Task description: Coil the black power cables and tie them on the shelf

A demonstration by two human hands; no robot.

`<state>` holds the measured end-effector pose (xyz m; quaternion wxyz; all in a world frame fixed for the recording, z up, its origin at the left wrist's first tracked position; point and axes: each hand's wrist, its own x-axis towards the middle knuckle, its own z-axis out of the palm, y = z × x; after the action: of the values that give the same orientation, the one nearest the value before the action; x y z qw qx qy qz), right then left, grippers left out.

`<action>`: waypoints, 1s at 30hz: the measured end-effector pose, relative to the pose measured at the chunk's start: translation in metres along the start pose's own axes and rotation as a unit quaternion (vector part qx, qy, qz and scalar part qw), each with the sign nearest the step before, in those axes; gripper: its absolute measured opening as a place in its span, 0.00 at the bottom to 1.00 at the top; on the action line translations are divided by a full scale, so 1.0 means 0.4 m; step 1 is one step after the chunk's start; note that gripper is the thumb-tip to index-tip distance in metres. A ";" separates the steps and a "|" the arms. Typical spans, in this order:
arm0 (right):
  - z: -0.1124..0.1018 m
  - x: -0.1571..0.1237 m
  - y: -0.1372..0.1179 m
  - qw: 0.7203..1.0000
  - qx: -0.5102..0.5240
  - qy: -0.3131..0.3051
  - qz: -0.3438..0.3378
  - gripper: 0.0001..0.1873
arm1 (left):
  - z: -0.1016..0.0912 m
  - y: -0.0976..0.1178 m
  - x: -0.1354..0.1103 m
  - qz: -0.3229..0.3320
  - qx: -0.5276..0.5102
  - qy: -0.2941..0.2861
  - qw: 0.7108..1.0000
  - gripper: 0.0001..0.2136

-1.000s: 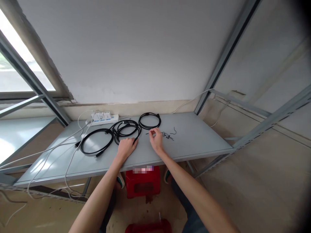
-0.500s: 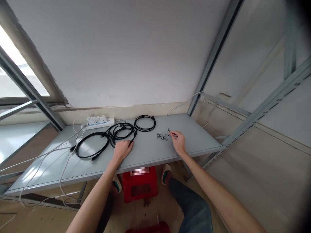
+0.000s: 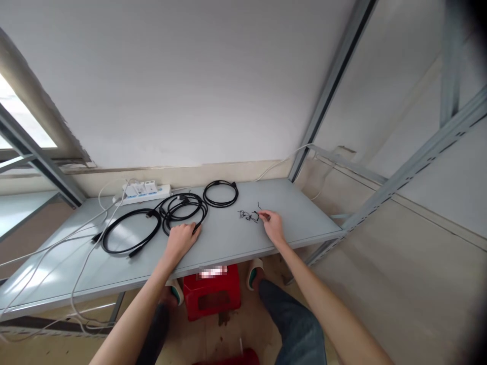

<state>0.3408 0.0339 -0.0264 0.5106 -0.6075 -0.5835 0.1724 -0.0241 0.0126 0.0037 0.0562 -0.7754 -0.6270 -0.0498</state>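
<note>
My left hand rests fingers-down on the grey metal shelf, its fingertips closed on the end of the middle coiled black cable. My right hand is pinched at a small tangle of thin black twist ties further right on the shelf. A larger black cable loop lies left of my left hand. A smaller neat black coil lies behind, near the wall.
A white power strip sits at the back left with white cords trailing over the shelf's left part and front edge. A red stool stands below the shelf. Grey shelf uprights rise at the right.
My right hand moved from near the small coil rightward to the twist ties and now pinches at them. My left hand stayed on the middle cable's end. The view shifted right.
</note>
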 end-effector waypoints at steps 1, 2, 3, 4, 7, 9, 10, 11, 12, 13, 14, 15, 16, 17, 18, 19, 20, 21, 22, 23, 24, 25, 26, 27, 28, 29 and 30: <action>0.000 -0.001 -0.001 1.000 0.007 -0.002 0.005 0.14 | 0.000 0.000 0.000 -0.003 0.000 0.001 1.000 0.27; -0.001 -0.001 -0.002 1.000 0.016 -0.003 0.009 0.14 | 0.000 0.001 0.000 -0.006 -0.001 0.003 1.000 0.27; -0.003 -0.002 -0.003 1.000 0.024 -0.003 0.012 0.14 | 0.000 0.001 -0.001 -0.009 -0.004 0.005 1.000 0.27; -0.004 -0.003 -0.004 0.999 0.030 -0.001 0.013 0.15 | -0.001 0.002 -0.001 -0.011 -0.006 0.006 1.000 0.27; -0.010 -0.006 -0.008 0.999 0.031 0.018 0.009 0.15 | -0.003 0.003 -0.001 -0.010 -0.010 0.001 1.000 0.28; -0.011 -0.006 -0.009 0.999 0.030 0.036 0.009 0.16 | -0.005 0.004 -0.002 -0.005 -0.006 -0.004 1.000 0.28; -0.011 -0.006 -0.009 0.999 0.031 0.041 0.008 0.15 | -0.005 0.004 -0.002 -0.003 -0.002 -0.006 1.000 0.27; -0.011 -0.006 -0.009 0.999 0.030 0.042 0.007 0.15 | -0.006 0.004 -0.002 0.000 0.001 -0.007 1.000 0.27; -0.010 -0.006 -0.009 0.999 0.028 0.040 0.004 0.15 | -0.006 0.004 -0.002 0.001 0.003 -0.007 1.000 0.27; -0.009 -0.005 -0.008 0.999 0.024 0.037 0.001 0.15 | -0.007 0.004 -0.003 0.001 0.004 -0.006 1.000 0.27; -0.008 -0.004 -0.008 0.999 0.019 0.035 -0.001 0.15 | -0.007 0.003 -0.003 0.000 0.005 -0.004 1.000 0.27; -0.007 -0.003 -0.007 0.999 0.016 0.033 -0.002 0.15 | -0.008 0.003 -0.003 -0.004 0.005 0.000 1.000 0.27; -0.006 -0.002 -0.005 0.999 0.013 0.032 -0.001 0.15 | -0.009 0.003 -0.003 -0.009 0.007 0.003 1.000 0.28; -0.005 -0.001 -0.004 0.999 0.012 0.032 0.000 0.15 | -0.009 0.003 -0.003 -0.013 0.009 0.004 1.000 0.28; -0.004 0.000 -0.002 0.999 0.011 0.032 0.002 0.15 | -0.010 0.004 -0.002 -0.012 0.011 0.002 1.000 0.28; -0.003 0.001 0.001 0.999 0.009 0.033 0.005 0.16 | -0.011 0.005 -0.001 -0.008 0.013 -0.002 1.000 0.29; -0.003 0.001 0.003 0.999 0.007 0.035 0.007 0.16 | -0.011 0.006 -0.001 0.001 0.014 -0.007 1.000 0.30; -0.002 0.002 0.005 0.999 0.005 0.038 0.009 0.16 | -0.011 0.007 0.000 0.011 0.014 -0.010 1.000 0.32; -0.001 0.002 0.008 0.999 0.003 0.039 0.009 0.16 | -0.011 0.008 0.001 0.020 0.014 -0.012 1.000 0.33; -0.001 0.002 0.010 0.999 0.001 0.040 0.008 0.17 | -0.011 0.008 0.003 0.027 0.014 -0.011 0.999 0.34; 0.000 0.002 0.011 0.999 -0.002 0.040 0.006 0.17 | -0.012 0.007 0.004 0.033 0.017 -0.009 0.999 0.34; 0.000 0.002 0.013 0.999 -0.007 0.040 0.003 0.17 | -0.014 0.005 0.006 0.038 0.021 -0.007 0.999 0.34; 0.001 0.003 0.015 0.999 -0.011 0.039 0.002 0.17 | -0.018 0.002 0.009 0.044 0.028 -0.007 0.999 0.34; 0.001 0.003 0.016 0.999 -0.015 0.039 0.001 0.17 | -0.023 -0.002 0.013 0.049 0.036 -0.007 0.998 0.34; 0.001 0.004 0.018 0.999 -0.017 0.037 0.002 0.17 | -0.031 -0.007 0.017 0.052 0.044 -0.006 0.998 0.34; 0.002 0.005 0.020 0.999 -0.017 0.036 0.003 0.17 | -0.041 -0.014 0.022 0.052 0.053 -0.003 0.997 0.33; 0.002 0.006 0.022 0.999 -0.016 0.035 0.004 0.17 | -0.053 -0.022 0.027 0.050 0.062 0.000 0.997 0.33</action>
<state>0.3456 0.0381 -0.0330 0.5198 -0.6240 -0.5655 0.1437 -0.0305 0.0216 0.0266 0.1063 -0.8007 -0.5895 -0.0083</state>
